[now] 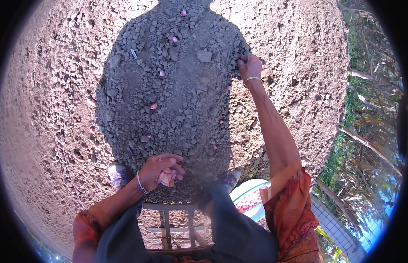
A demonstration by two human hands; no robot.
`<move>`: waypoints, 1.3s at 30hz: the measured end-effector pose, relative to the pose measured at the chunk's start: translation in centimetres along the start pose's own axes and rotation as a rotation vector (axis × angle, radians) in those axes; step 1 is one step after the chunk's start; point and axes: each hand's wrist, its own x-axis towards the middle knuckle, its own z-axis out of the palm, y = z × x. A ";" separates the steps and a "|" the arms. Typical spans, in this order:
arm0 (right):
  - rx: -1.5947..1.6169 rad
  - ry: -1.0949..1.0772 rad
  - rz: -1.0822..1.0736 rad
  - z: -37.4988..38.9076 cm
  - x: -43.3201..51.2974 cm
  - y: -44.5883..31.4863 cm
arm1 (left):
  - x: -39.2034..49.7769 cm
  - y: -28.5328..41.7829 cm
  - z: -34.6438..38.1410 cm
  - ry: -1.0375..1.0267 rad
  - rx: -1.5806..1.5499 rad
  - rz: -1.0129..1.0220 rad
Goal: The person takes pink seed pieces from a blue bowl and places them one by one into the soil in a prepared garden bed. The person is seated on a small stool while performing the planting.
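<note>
My left hand [153, 171] is held low over the soil between my knees. It cradles several pinkish garlic cloves [166, 177] against its curled fingers. My right hand [251, 67] reaches forward to the right, its bunched fingertips down at the crumbly soil [194, 88]; whether a clove is between them is hidden. Single cloves sit spaced out in the soil in rough rows: one clove [161, 73] and another clove [153, 106] lie in my shadow. Nearer the right arm, a clove [229, 88] rests by the shadow's edge.
By my right leg stands a bowl [235, 194] holding many pink cloves. A low wooden frame [171, 207] is between my legs. A thin string [64, 154] runs along the soil at left. Grass [355, 49] and dry stalks [368, 144] border the right side.
</note>
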 end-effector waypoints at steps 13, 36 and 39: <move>0.347 -0.085 -0.245 -6.4 -10.3 -7.7 | -0.7 1.1 0.9 0.020 0.036 0.007; 1.109 -1.113 0.312 -5.6 -25.8 -16.3 | -2.2 -0.2 2.2 -0.120 0.201 0.044; 1.052 -1.009 0.458 -5.4 -25.9 -15.8 | -1.6 -0.4 1.6 -0.170 0.076 0.098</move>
